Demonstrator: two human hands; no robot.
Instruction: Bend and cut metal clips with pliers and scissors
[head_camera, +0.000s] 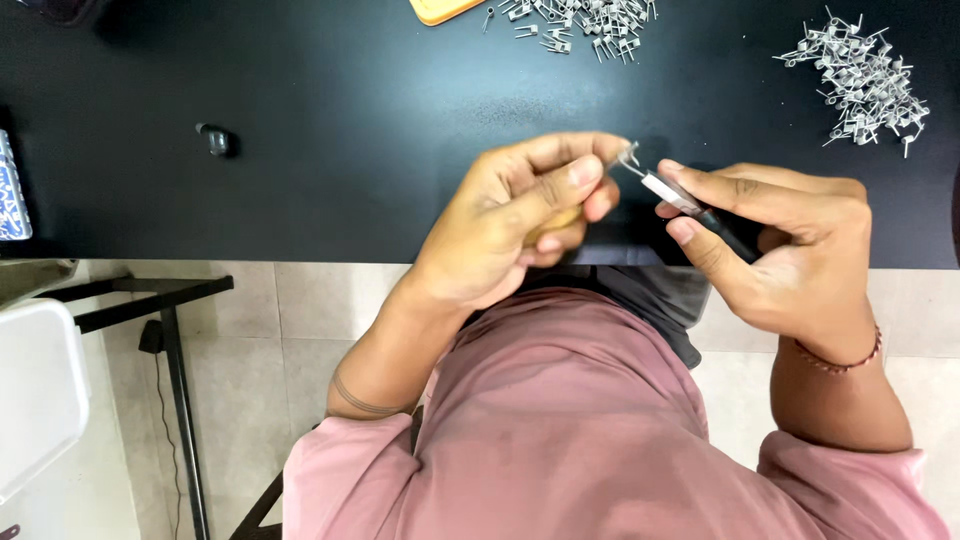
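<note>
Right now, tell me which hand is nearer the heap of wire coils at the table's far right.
Right. The right hand sits just below the heap of wire coils; the left hand is farther off, toward the table's middle.

You pinch a small silvery wire coil (629, 157) at your left fingertips, above the table edge. Slim tweezers (690, 205), silver-tipped with a black handle, slant up-left, their tip touching it.

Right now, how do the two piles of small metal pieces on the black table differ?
The right pile lies whole in view, away from the orange item; the top pile is cut off by the picture's upper edge and lies beside that orange item. The right pile is heaped more densely; the top pile is spread looser. Both hold grey wire coils with short legs, lying beyond both hands, untouched.
</note>
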